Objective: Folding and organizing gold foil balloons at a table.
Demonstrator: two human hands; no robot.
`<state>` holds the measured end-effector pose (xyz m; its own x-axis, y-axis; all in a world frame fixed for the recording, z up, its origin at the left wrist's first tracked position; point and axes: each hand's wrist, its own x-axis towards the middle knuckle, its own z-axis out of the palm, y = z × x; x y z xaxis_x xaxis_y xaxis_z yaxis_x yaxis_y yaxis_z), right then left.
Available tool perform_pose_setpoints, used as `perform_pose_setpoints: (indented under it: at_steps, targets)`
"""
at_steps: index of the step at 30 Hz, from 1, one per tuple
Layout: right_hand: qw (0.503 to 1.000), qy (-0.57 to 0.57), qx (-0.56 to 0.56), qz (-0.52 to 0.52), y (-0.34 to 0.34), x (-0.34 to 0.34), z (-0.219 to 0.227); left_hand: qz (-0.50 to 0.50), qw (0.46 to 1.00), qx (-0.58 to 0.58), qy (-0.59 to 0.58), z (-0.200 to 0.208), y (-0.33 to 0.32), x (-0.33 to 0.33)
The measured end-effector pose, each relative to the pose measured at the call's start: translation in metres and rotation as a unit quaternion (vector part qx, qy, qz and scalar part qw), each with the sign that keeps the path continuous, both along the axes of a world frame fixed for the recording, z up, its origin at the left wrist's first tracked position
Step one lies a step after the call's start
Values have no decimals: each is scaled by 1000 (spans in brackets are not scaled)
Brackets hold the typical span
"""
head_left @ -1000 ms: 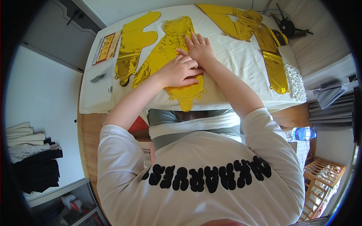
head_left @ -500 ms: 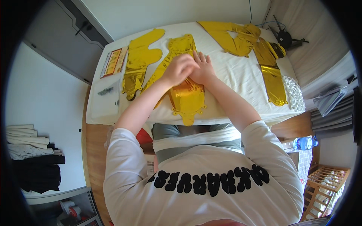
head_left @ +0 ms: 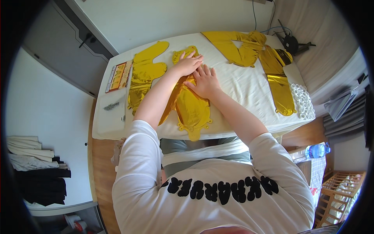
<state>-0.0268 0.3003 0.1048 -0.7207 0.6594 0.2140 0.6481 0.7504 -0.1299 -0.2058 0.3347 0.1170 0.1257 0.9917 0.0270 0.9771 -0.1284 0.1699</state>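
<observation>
A flat, uninflated gold foil balloon [head_left: 193, 111] lies on the white-covered table [head_left: 241, 99], with small tabs along its near edge. My left hand [head_left: 188, 65] rests across its upper part, fingers stretched out and pointing right. Just nearer and to the right, my right hand [head_left: 205, 82] presses on the foil with its fingers spread and its thumb out to the left. The two hands nearly meet and cover the balloon's middle. My left forearm hides part of its left side.
Another gold foil balloon [head_left: 150, 70] lies to the left, beside a printed orange card [head_left: 118, 77] and a clear plastic bag [head_left: 113, 107]. More gold foil [head_left: 280, 91] spreads along the far right, near white rings [head_left: 303, 102] and a black router [head_left: 290, 43].
My left hand has moved away from over my right hand, farther up the balloon, and its fingers have straightened. My right hand has shifted slightly nearer, with its fingers spread wider.
</observation>
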Motion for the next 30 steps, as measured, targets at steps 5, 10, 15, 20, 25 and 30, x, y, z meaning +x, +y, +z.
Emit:
perform_pose_setpoints:
  at_steps: [5,10,15,20,25,30]
  targets:
    - [1000,5,5,4,0,-1,2,32,997,-6,-67,-7,2,-2]
    - [1000,-17,-13,14,-6,-2,9,86,989,94,-80,-2,-6,-6]
    - [999,-32,-15,-15,1,0,1,168,978,96,76,22,-90,-13]
    - [1000,-18,-12,-10,-3,-1,2,225,965,102,92,17,-236,13]
    - [1000,-14,0,-9,-2,0,0,225,960,165,-36,5,-298,74]
    - [1000,-21,6,-16,-2,-2,0,221,948,163,-159,8,-294,106]
